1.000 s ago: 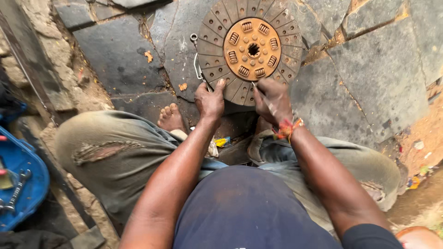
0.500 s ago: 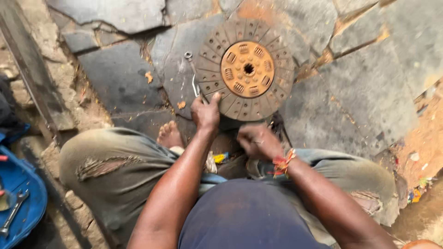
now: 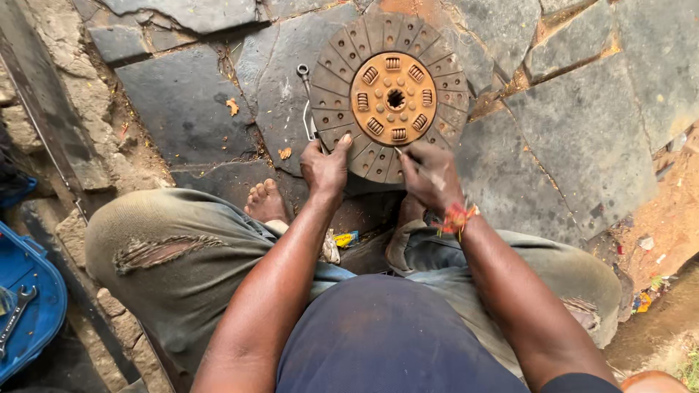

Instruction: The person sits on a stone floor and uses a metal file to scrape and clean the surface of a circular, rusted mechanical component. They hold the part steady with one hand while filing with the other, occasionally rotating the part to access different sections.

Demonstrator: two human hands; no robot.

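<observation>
Clutch disc [image 3: 394, 94]: round, rusty, orange hub with springs, lying flat on the stone floor [image 3: 582, 138], far centre.
Left hand [image 3: 326, 166]: grip closed over the disc's near-left rim.
Right hand [image 3: 431, 175]: grip narrow, pinching a thin rod-like tool [image 3: 409, 161] against the disc's near edge; red thread band at the wrist.
Spanner [image 3: 306, 98]: on the floor, just left of the disc.
Blue tray [image 3: 33, 306]: near left, holding another spanner [image 3: 16, 314].
</observation>
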